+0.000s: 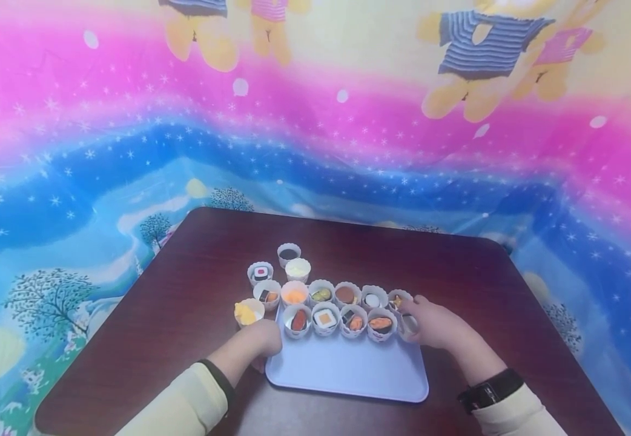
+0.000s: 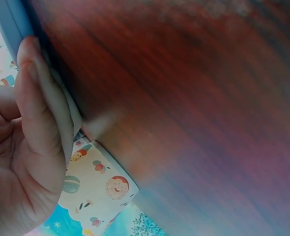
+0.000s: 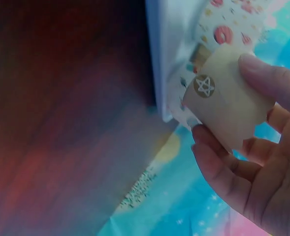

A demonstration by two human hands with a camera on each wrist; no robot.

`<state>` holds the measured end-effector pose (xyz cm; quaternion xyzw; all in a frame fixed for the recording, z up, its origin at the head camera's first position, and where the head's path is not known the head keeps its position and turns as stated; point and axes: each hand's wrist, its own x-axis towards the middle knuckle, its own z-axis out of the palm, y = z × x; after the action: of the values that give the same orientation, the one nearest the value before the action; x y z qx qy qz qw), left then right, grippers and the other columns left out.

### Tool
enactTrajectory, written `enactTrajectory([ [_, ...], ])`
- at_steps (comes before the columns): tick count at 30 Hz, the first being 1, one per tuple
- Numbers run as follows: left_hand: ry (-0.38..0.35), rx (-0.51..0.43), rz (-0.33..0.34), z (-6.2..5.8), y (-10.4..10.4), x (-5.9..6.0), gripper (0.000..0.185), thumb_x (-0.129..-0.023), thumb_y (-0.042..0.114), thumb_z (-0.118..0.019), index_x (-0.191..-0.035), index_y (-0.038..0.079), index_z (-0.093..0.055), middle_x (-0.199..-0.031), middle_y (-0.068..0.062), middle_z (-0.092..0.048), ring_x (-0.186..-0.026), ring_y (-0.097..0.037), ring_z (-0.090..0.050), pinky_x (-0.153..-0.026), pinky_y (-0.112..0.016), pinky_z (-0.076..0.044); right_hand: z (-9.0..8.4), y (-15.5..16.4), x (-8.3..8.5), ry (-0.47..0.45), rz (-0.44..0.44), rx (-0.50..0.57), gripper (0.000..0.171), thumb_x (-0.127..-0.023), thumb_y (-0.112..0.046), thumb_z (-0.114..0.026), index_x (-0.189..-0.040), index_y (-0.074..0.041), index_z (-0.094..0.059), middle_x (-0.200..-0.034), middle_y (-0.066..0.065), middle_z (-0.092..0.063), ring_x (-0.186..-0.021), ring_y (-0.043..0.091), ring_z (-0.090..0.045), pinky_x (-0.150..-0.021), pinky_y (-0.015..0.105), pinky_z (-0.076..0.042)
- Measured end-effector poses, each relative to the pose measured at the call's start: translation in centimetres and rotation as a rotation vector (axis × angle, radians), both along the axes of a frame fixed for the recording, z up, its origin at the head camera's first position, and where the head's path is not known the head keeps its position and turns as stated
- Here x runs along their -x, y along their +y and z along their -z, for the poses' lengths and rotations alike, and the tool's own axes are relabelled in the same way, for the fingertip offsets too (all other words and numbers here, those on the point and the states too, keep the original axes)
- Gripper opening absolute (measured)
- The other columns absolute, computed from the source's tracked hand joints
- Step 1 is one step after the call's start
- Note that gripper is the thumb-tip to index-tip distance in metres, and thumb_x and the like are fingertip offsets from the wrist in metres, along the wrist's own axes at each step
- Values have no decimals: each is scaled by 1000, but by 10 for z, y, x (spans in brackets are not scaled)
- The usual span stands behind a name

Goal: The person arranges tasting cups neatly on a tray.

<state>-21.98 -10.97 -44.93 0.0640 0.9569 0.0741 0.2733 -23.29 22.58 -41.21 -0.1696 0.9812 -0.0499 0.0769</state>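
Cups [image 1: 326, 332] lining a pale tray [image 1: 348, 370] between a person's left hand [image 1: 265, 339] and right hand [image 1: 430, 321]

At the left, a dark reddish-brown table [image 1: 119, 369] is spreading under everything, and a cream sleeve [image 1: 176, 404] is reaching in from below. A cup holding a yellow piece [image 1: 245, 313] is standing on the table, just beyond the left hand. That hand is resting at the tray's left edge; in the left wrist view its fingers are lying straight, close together, at the rim. How firmly they are pressing, the pictures cannot tell.

Behind, three more cups are clustering on the table, holding a white roll with a red centre [image 1: 261, 273], a dark filling [image 1: 289, 255] and a cream-coloured filling [image 1: 297, 269].

Along the tray's far side, two rows are running. The back row is showing, left to right, orange-and-dark, orange, green, brown and white pieces, then a small yellowish one. The front row is showing a reddish piece [image 1: 298, 320], a white square with an orange middle [image 1: 325, 319], and two orange-and-dark pieces.

At the front row's right end, the right hand is pinching a pale cup with a star mark [image 3: 233, 101] between thumb and curled fingers. A black watch [image 1: 491, 392] is circling that wrist. A pink-and-blue snowflake backdrop [image 1: 315, 142] is hanging behind.
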Motion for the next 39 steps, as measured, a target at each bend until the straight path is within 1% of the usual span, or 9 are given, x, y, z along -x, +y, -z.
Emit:
enactTrajectory([
  [3,-4,-1,-9,0,0,0,18,-68,-7,-68,-77,0,-55,-68,-10,-52,-56,-20,-52,-44,-24,-38,8,-3,1,20,11,-8,49,-67,-18,-77,-112,-16,-57,-101,12,-50,-69,17,-53,-57,33,-47],
  [6,-16,-29,-51,1,0,1,18,-69,-7,-67,-79,0,-55,-69,-11,-52,-54,-21,-53,-43,-24,-40,15,-5,1,35,33,-17,48,-67,-18,-78,-109,-16,-57,-101,13,-49,-65,16,-51,-54,32,-46],
  [11,-24,-69,-115,4,0,2,12,-75,-4,-64,-82,-1,-55,-68,-12,-53,-51,-21,-56,-44,-26,-46,20,-8,1,45,68,-27,52,-67,-21,-78,-114,-14,-55,-107,17,-49,-66,19,-53,-55,34,-48],
  [16,-23,-77,-129,5,0,3,7,-78,-2,-60,-82,-2,-54,-67,-13,-54,-49,-21,-57,-46,-27,-49,23,-11,2,60,86,-13,61,-65,-24,-80,-118,-13,-52,-115,21,-46,-71,23,-57,-58,39,-50],
  [22,-23,-79,-121,3,-1,3,7,-79,-1,-60,-82,-2,-54,-67,-13,-54,-49,-21,-57,-46,-27,-49,27,-14,1,42,118,25,71,-66,-32,-79,-126,-13,-47,-128,25,-41,-87,31,-60,-68,46,-51],
  [27,-8,-35,-47,1,0,1,9,-76,-1,-63,-78,-1,-54,-66,-11,-53,-49,-20,-55,-44,-25,-46,28,-14,1,38,128,10,73,-65,-34,-80,-126,-13,-47,-130,26,-41,-89,33,-60,-69,47,-50],
  [30,-3,-23,-25,0,0,0,11,-74,-2,-65,-78,-1,-54,-67,-11,-52,-51,-20,-53,-42,-24,-42,28,-14,1,40,125,1,73,-64,-34,-80,-126,-12,-48,-130,26,-40,-90,34,-59,-70,48,-50],
  [35,1,-12,-7,0,-1,0,15,-70,-4,-67,-76,0,-54,-67,-11,-52,-55,-21,-52,-42,-23,-36,22,-12,0,62,109,-7,72,-63,-37,-80,-123,-11,-50,-125,24,-45,-91,35,-59,-71,50,-49],
  [39,2,-6,-5,5,-1,3,17,-69,-4,-69,-74,0,-54,-66,-10,-53,-53,-20,-52,-44,-23,-40,10,-11,-3,66,94,-2,71,-61,-42,-79,-121,-12,-53,-113,17,-51,-85,29,-58,-68,47,-49],
])
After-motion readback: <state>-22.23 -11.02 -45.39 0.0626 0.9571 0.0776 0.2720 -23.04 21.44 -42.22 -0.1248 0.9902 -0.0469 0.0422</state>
